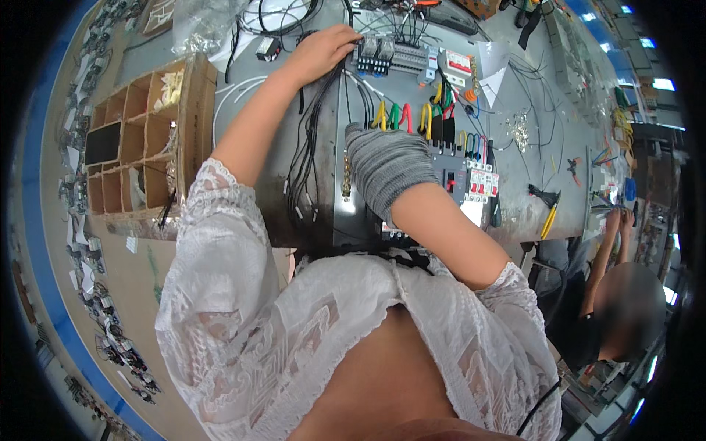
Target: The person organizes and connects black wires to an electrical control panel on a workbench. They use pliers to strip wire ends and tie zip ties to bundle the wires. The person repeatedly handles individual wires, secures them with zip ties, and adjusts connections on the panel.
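My bare left hand [323, 53] reaches to the far side of the panel, its fingers closed around a bundle of thin black wires [318, 121] beside a row of relays [376, 56]. The loose wire ends hang toward me over the panel's left edge. My right hand [390, 165], in a grey knitted glove, lies low over the middle of the grey metal panel [351, 234]. Its fingers are hidden beneath it, so their grip does not show. Just beyond it rise thick yellow, green and red wires [401, 116]. Circuit breakers [482, 184] sit to its right.
A cardboard compartment box [197, 117] with small parts stands at left. Yellow-handled pliers [549, 220], scattered small metal pieces [519, 131] and loose wires lie on the right side of the table. A clear plastic bag [202, 31] is far left. Another person [610, 309] works at right.
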`<action>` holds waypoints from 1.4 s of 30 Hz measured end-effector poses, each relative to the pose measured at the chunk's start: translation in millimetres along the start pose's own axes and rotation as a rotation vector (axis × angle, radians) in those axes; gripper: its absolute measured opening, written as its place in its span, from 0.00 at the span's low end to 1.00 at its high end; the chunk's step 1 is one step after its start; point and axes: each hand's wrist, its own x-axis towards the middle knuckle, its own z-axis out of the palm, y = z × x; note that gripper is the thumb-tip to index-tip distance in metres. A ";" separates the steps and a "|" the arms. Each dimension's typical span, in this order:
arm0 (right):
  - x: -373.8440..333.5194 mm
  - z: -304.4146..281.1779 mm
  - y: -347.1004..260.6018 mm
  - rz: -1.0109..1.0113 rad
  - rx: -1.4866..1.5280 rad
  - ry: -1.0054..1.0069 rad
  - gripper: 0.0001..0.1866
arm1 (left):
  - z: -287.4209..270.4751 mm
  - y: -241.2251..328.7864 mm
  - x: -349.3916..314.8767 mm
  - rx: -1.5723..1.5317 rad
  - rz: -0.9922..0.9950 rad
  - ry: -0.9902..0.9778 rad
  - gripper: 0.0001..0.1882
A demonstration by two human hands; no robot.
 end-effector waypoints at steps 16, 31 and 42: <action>-62.0 -0.1 -32.0 0.031 -0.013 -0.240 0.10 | 2.5 7.7 -3.4 0.042 0.016 0.018 0.16; -22.9 9.1 31.5 -0.065 0.113 0.003 0.08 | -51.8 143.3 -78.8 -0.343 -0.165 -0.020 0.11; -5.6 -8.6 82.9 -0.058 0.372 -0.007 0.11 | 2.3 170.1 -109.5 -0.520 -0.452 -0.096 0.06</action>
